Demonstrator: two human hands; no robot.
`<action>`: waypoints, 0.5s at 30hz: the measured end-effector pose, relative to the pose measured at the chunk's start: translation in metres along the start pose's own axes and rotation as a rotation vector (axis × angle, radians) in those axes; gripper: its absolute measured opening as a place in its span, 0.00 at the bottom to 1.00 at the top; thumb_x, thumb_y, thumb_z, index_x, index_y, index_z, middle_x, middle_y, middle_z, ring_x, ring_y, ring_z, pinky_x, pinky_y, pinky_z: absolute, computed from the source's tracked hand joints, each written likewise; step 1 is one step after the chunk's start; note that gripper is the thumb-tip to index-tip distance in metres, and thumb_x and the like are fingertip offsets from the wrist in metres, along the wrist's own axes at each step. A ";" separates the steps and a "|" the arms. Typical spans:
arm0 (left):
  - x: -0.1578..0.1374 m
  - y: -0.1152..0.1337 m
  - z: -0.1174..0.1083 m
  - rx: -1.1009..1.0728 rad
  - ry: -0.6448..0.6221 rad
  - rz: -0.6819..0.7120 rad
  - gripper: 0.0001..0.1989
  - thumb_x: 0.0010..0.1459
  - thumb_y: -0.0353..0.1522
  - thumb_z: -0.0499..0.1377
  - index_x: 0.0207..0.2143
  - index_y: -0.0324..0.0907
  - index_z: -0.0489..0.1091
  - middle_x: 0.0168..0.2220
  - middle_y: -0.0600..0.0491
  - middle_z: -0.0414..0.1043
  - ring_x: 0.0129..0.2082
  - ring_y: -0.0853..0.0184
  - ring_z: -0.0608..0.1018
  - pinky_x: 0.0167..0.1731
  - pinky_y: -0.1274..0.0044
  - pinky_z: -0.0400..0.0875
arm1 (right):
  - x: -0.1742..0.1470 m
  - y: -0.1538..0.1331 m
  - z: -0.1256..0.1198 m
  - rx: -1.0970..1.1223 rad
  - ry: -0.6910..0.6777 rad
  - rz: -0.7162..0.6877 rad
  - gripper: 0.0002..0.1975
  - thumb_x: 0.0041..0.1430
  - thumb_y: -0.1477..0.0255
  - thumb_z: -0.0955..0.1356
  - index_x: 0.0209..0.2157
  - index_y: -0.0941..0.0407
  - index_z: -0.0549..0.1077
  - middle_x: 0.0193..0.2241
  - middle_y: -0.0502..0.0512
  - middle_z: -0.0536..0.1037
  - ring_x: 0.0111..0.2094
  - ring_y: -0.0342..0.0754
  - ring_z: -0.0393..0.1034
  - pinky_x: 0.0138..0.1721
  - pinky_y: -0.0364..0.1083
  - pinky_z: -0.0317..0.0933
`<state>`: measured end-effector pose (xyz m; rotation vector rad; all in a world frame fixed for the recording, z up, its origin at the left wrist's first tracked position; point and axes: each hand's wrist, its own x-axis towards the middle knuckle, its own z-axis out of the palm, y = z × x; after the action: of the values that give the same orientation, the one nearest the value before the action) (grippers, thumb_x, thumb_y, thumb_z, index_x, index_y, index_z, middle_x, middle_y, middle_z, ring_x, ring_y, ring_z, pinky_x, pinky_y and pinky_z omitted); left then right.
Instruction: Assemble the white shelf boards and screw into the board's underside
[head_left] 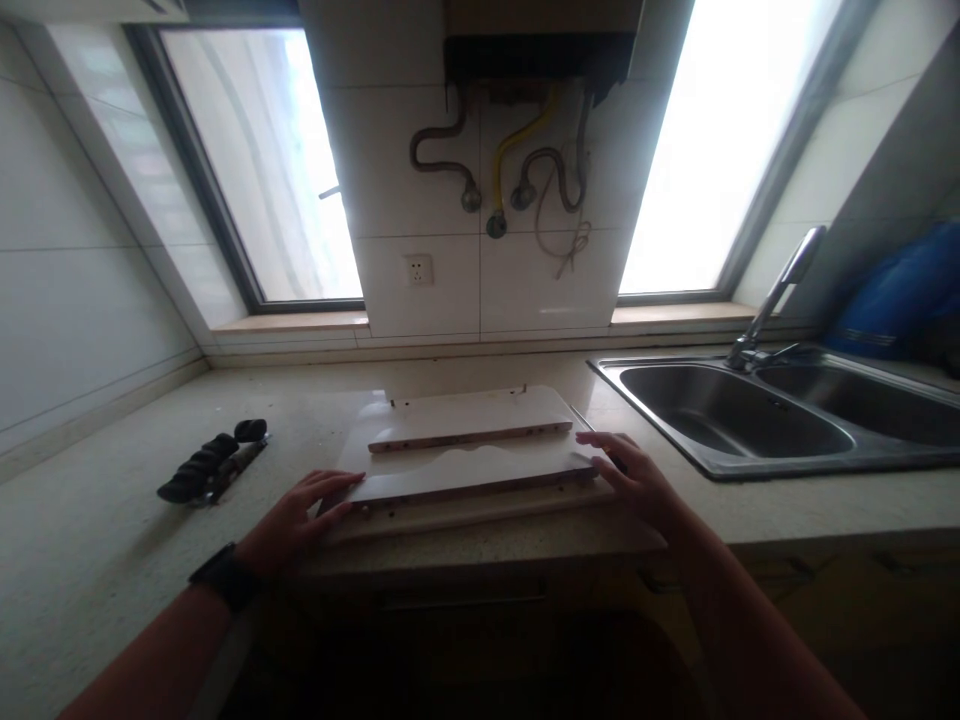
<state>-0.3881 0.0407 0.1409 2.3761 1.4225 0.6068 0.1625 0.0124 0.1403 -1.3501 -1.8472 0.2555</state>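
Note:
A white panel point(457, 474) with a wavy back edge lies across other white boards on the counter. My left hand point(311, 500) grips its left end, with fingers on top and the thumb at the front edge. At the right end, the fingers of my right hand point(634, 475) curl against the same panel. A thin screwdriver point(582, 417) passes under this hand; its metal shaft points away from me, and its dark handle is mostly hidden in the palm. Behind the panel rests a flat white board point(480, 413) with small metal pegs standing up at its back.
Black rounded pieces and a small tool point(214, 465) lie on the counter point(90, 520) to the left. At the right is a double steel sink point(720, 465) with a faucet point(780, 290). A blue bag point(892, 295) stands beyond it. Pipes point(495, 170) hang on the wall.

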 end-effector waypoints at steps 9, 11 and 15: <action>0.000 -0.007 0.006 -0.096 0.025 -0.047 0.25 0.61 0.49 0.59 0.58 0.52 0.72 0.57 0.50 0.71 0.59 0.61 0.73 0.66 0.63 0.65 | -0.008 0.023 0.019 -0.288 0.040 -0.120 0.16 0.68 0.66 0.63 0.53 0.50 0.76 0.48 0.60 0.78 0.52 0.58 0.71 0.54 0.59 0.65; 0.001 -0.005 0.006 -0.133 0.026 -0.062 0.25 0.61 0.49 0.59 0.58 0.51 0.73 0.57 0.50 0.71 0.58 0.61 0.73 0.65 0.64 0.66 | -0.007 0.023 0.020 -0.292 0.039 -0.119 0.17 0.69 0.65 0.62 0.54 0.51 0.76 0.49 0.60 0.78 0.52 0.58 0.71 0.54 0.59 0.66; 0.000 0.002 0.005 -0.211 0.030 -0.082 0.25 0.61 0.49 0.59 0.57 0.51 0.74 0.55 0.50 0.73 0.56 0.61 0.74 0.62 0.65 0.68 | -0.006 0.024 0.021 -0.263 0.056 -0.120 0.18 0.70 0.64 0.62 0.54 0.52 0.76 0.50 0.61 0.78 0.53 0.58 0.72 0.54 0.58 0.67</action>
<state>-0.3845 0.0393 0.1376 2.1440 1.3868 0.7346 0.1654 0.0229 0.1095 -1.3978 -1.9562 -0.0905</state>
